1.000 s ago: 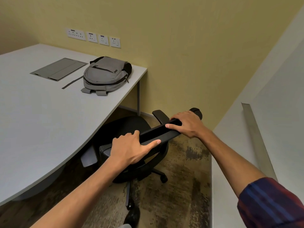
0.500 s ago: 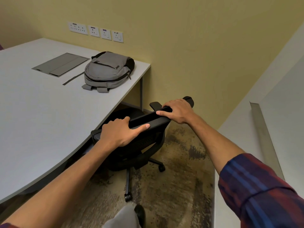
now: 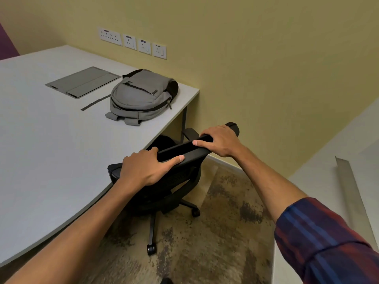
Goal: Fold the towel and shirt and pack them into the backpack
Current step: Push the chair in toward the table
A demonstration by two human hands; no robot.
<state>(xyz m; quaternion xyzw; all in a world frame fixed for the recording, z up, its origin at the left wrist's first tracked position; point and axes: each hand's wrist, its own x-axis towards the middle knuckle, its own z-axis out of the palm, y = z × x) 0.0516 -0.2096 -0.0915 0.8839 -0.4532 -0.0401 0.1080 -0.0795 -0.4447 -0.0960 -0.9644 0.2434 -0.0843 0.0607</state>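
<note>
Black office chair (image 3: pixel 174 181) at the white desk (image 3: pixel 51 150); grey flap (image 3: pixel 82 82); wall sockets (image 3: pixel 132 43) above.

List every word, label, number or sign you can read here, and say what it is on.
No text can be read.
Wall sockets: small dark labels on top, too blurred to read.
Backpack: small tag on the front pocket, too small to read.
Desk, chair: no markings visible.

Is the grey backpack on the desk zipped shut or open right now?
Shut, as far as shows: the backpack lies flat on the desk, its visible zipper lines closed and nothing sticking out.
</note>
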